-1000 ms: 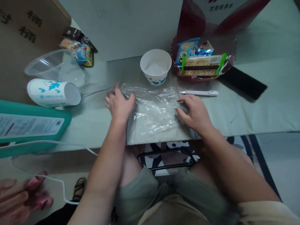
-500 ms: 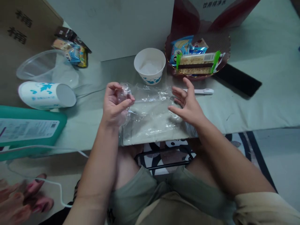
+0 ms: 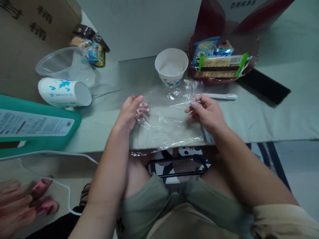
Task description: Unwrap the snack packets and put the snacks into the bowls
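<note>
A thin, clear plastic sheet (image 3: 164, 121) spreads between my hands at the table's front edge, with shiny creases; I cannot tell if it is a bag or a film. At its left side, my left hand (image 3: 131, 111) pinches it, fingers curled and partly seen through the plastic. My right hand (image 3: 206, 111) has thumb and forefinger closed on its upper right part. Just beyond the sheet stands a white paper cup (image 3: 171, 74) with blue leaf prints, upright. A white pen-like stick (image 3: 221, 96) lies right behind my right hand.
A scalloped bowl (image 3: 254, 63) with wrapped snacks stands back right, beside a black flat slab (image 3: 267, 87). To the left are a tipped paper cup (image 3: 64, 93), a clear plastic container (image 3: 62, 63), snack packets (image 3: 91, 51) and a green jug (image 3: 57, 142). Boxes line the back.
My right hand has gone from open fingers to a pinch on the plastic sheet. The sheet, bunched at my left hand before, is now spread flatter. The view has shifted a little left.
</note>
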`<state>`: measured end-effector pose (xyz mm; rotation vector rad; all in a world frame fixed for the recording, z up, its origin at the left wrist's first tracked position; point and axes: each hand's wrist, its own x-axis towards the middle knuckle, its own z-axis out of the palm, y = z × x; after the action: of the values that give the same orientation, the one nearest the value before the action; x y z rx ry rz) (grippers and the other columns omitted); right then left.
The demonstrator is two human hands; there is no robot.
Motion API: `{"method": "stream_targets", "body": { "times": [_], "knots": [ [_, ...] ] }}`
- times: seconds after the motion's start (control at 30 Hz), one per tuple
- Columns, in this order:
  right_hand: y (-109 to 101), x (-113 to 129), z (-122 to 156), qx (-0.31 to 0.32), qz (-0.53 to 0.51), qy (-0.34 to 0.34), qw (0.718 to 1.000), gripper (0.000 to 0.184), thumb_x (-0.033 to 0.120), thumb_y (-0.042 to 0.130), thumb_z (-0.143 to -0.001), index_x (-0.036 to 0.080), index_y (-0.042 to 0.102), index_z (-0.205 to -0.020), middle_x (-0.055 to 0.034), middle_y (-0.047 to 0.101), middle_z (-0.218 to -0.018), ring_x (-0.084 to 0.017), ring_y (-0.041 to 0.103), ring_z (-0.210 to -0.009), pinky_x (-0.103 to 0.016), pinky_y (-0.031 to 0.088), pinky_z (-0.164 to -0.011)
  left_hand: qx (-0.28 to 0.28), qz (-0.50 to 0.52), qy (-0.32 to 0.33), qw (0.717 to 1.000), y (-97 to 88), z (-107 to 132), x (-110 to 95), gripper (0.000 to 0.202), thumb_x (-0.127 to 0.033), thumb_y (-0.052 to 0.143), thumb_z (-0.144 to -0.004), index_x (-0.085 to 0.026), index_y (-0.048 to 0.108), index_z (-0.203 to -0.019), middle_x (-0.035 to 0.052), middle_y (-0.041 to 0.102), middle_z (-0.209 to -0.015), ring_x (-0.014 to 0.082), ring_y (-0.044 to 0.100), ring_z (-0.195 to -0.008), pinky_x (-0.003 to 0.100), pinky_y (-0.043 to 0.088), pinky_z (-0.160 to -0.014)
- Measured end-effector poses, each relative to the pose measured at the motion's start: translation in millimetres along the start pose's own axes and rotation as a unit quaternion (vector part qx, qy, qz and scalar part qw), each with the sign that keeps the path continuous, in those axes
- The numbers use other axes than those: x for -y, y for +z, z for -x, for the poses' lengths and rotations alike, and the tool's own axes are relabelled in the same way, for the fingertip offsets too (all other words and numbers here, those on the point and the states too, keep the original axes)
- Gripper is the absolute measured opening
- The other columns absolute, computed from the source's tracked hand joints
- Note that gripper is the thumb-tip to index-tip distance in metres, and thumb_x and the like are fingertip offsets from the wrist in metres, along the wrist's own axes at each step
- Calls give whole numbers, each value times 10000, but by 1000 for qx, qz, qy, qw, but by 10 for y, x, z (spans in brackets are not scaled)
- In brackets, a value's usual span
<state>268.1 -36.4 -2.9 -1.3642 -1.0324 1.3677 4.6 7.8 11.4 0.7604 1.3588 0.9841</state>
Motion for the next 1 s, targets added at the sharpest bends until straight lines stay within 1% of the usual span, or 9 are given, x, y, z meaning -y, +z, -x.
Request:
{"method": "stream_targets", "body": {
  "times": [0.13,0.23,0.33,0.4,0.5,0.6,0.7,0.83,1.0],
  "knots": [
    [-67,28,-24,-40,71,-3,997,197,418,707,-837,245,613,-852,74,545,-458,-91,401,-307,-233,262,-327,22,-101,-47,994,-15,-113,18,327,-320,834,-750,-195,567,-892,5,631,-671,84,574,-472,175,268,-373],
    [-136,58,-26,-54,99,-22,993,114,328,669,-843,231,690,-899,83,476,-422,-95,377,-316,-238,247,-335,-11,-72,87,993,6,-124,-4,473,-150,846,-644,-242,514,-968,-32,665,-825,55,557,-485,182,270,-377],
    [-198,71,-18,-73,110,-55,990,145,327,664,-854,236,740,-938,80,468,-433,-91,373,-327,-244,266,-352,-43,-22,224,973,1,-129,-22,541,-187,836,-682,-309,481,-1071,-45,682,-993,80,640,-635,202,373,-458],
    [-227,67,-15,-89,113,-69,987,159,356,666,-871,250,752,-954,77,472,-432,-92,359,-321,-250,264,-355,-45,16,241,969,-28,-164,-18,584,-241,845,-708,-361,472,-1141,-62,672,-1094,89,667,-726,198,402,-494],
    [-247,50,-13,-102,104,-74,987,147,369,677,-871,261,756,-932,75,459,-423,-101,355,-319,-256,256,-352,-15,54,111,992,-82,-255,-13,480,-443,806,-754,-312,531,-1124,-15,680,-1091,109,673,-698,184,307,-413],
    [-250,44,-3,-93,99,-75,988,135,363,683,-866,262,755,-921,79,446,-413,-101,350,-318,-252,241,-340,89,10,-80,993,-95,-303,-50,513,-651,662,-810,-188,633,-1029,125,732,-980,153,666,-586,197,127,-349],
    [-257,57,24,-64,103,-82,989,146,381,696,-863,253,744,-912,86,447,-413,-90,349,-318,-247,243,-340,199,-21,-143,969,-50,-254,-105,499,-526,744,-762,-205,652,-1132,120,763,-919,133,610,-470,190,48,-346],
    [-286,76,57,-37,103,-83,990,177,410,715,-844,239,736,-884,85,443,-431,-85,368,-336,-251,259,-363,162,41,-12,986,3,-196,-110,379,-268,813,-665,-245,641,-1001,-11,720,-799,60,487,-426,178,250,-369],
    [-310,66,46,-54,81,-82,992,160,396,716,-823,244,728,-870,87,421,-448,-90,370,-344,-250,257,-360,55,20,102,993,-80,-307,-55,241,-241,798,-722,-224,585,-833,-35,606,-723,83,541,-576,230,438,-539]
  ]
}}
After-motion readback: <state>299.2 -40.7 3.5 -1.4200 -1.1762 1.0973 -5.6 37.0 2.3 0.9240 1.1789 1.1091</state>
